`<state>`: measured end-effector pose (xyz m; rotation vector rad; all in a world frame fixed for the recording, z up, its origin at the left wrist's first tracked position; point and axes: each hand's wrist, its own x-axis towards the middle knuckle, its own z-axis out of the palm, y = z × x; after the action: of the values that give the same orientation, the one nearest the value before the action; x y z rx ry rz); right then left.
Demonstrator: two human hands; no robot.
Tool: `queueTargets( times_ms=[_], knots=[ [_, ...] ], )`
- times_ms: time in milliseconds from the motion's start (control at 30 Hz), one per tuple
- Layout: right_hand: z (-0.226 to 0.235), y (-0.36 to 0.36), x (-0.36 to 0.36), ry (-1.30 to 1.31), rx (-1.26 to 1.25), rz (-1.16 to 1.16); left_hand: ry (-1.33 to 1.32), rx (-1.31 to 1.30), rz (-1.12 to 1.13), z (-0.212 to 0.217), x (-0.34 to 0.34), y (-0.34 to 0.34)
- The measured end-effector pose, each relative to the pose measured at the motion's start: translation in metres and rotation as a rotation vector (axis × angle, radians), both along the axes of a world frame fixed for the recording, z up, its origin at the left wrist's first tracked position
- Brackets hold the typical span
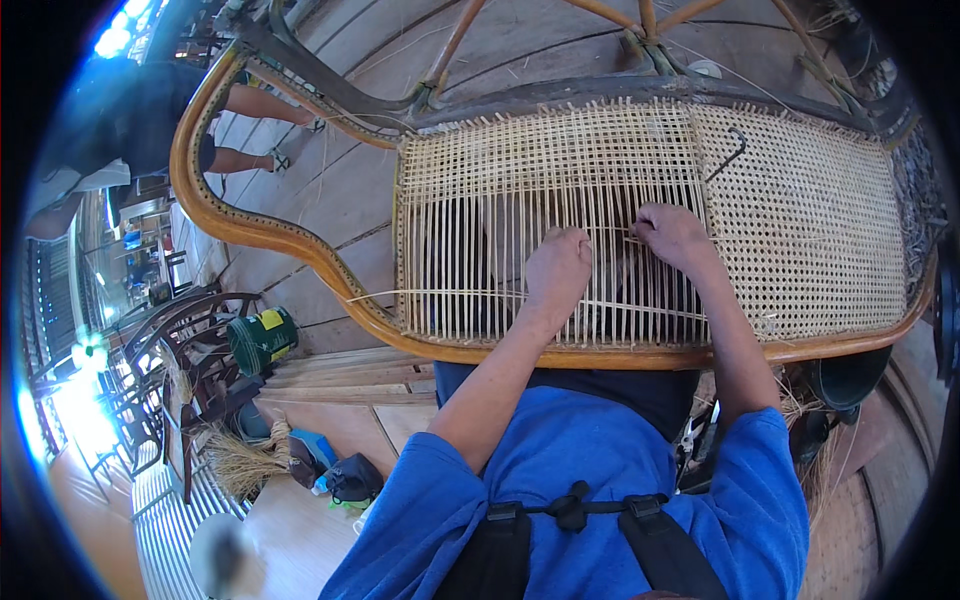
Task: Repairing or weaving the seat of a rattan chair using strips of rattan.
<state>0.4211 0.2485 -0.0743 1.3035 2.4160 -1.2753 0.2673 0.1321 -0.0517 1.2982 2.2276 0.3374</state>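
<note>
A wooden bench frame (330, 270) lies across my lap, with a woven cane seat panel. The right section of cane mesh (820, 220) is densely woven, with small holes. In the left section, upright cane strands (460, 270) stand spaced apart, with tight crossing rows only along the far part. My left hand (560, 265) is closed over these strands. To its right, my right hand (672, 235) pinches with bent fingers. A thin cane strand (612, 229) seems to run between both hands; the fingertips are partly hidden. Another loose strand (430, 292) crosses the near part.
A dark hooked tool (738, 152) rests on the dense mesh. At left stand dark chairs (175, 370) and a green container (262, 340), with a straw-coloured bundle (240, 460) below. Another person's legs (255, 130) show at far left. Wooden planks (340, 380) lie near the frame.
</note>
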Motion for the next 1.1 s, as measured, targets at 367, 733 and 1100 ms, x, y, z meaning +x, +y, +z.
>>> queueTargets(
  times_ms=[367, 733, 1100],
  knots=[
    [-0.010, -0.002, 0.002, 0.019, -0.003, 0.029, 0.102, -0.180, -0.061, -0.007, 0.009, 0.006],
    [-0.006, -0.004, 0.000, 0.032, -0.086, -0.002, -0.119, 0.054, 0.038, -0.003, -0.003, -0.005],
    [-0.012, -0.008, 0.004, 0.137, -0.218, -0.102, -0.111, -0.147, 0.063, -0.029, -0.016, -0.011]
  ],
)
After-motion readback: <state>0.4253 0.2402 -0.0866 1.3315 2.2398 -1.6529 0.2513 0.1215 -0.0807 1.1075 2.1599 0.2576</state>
